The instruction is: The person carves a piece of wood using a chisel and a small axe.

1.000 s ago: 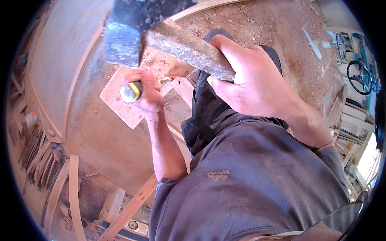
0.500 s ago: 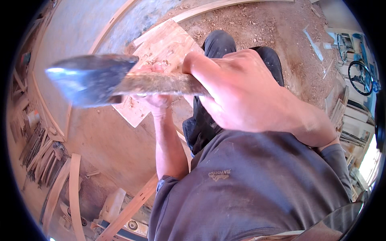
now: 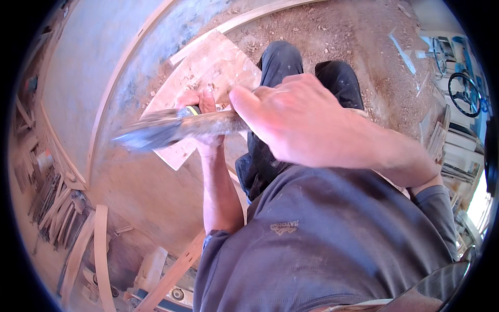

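Hammer (image 3: 171,130), blurred with motion, lying crosswise above a pale wooden board (image 3: 208,67): dark metal head toward the left, worn wooden handle running right into the right hand (image 3: 296,122). Fingers of that hand clenched round the handle's end, knuckles up, close under the camera. Beneath the handle, the left hand (image 3: 200,106), fingers closed on a small tool with a yellow-and-black grip (image 3: 193,110), pressed down on the board; blade or tip hidden, so kind of tool not to be told. Chips and shavings (image 3: 200,83) strewn over the board near that hand. Board flat on the dusty floor (image 3: 322,36), near corner pointing toward the knees, far edge close to a long curved wooden strip (image 3: 244,21). Dark trousers (image 3: 280,62) just right of the board, grey shirt (image 3: 332,234) filling the lower middle. Further curved strips (image 3: 99,249) and stacked timber (image 3: 49,203) along the floor's left edge. At the far right edge, shelving with a dark wheel (image 3: 465,93).
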A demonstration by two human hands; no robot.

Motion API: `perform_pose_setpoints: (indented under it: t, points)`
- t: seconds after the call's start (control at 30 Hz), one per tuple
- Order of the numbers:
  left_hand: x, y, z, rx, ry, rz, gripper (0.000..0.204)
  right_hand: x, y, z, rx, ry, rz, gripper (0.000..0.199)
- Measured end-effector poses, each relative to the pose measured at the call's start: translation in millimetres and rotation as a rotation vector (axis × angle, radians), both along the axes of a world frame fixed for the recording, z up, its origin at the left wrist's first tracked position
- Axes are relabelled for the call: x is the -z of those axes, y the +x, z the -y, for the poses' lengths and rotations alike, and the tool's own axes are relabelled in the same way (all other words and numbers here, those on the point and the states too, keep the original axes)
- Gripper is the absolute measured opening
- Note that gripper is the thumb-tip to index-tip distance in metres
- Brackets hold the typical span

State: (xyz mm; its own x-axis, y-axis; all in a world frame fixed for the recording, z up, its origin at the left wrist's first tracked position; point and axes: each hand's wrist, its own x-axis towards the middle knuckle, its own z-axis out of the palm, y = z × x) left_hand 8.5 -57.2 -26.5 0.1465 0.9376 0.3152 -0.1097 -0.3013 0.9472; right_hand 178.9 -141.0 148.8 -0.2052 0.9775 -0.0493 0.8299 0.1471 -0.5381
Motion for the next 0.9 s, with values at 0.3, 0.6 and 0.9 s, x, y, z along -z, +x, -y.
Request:
perform_pose_setpoints:
  t: [0.3, 0.6, 0.9]
  points:
    - [-25, 16, 6, -0.184, -0.187, -0.040, 0.014, 60, 22, 29, 0.458, -0.309, -0.269, 0.037]
    - [-38, 63, -61, -0.664, -0.465, -0.014, 0.018, 125, 73, 37, 0.914, -0.757, -0.778, 0.028]
    - [-46, 65, -60, 0.270, -0.133, 0.181, 0.008, 151, 98, 16, 0.884, -0.880, -0.856, 0.023]
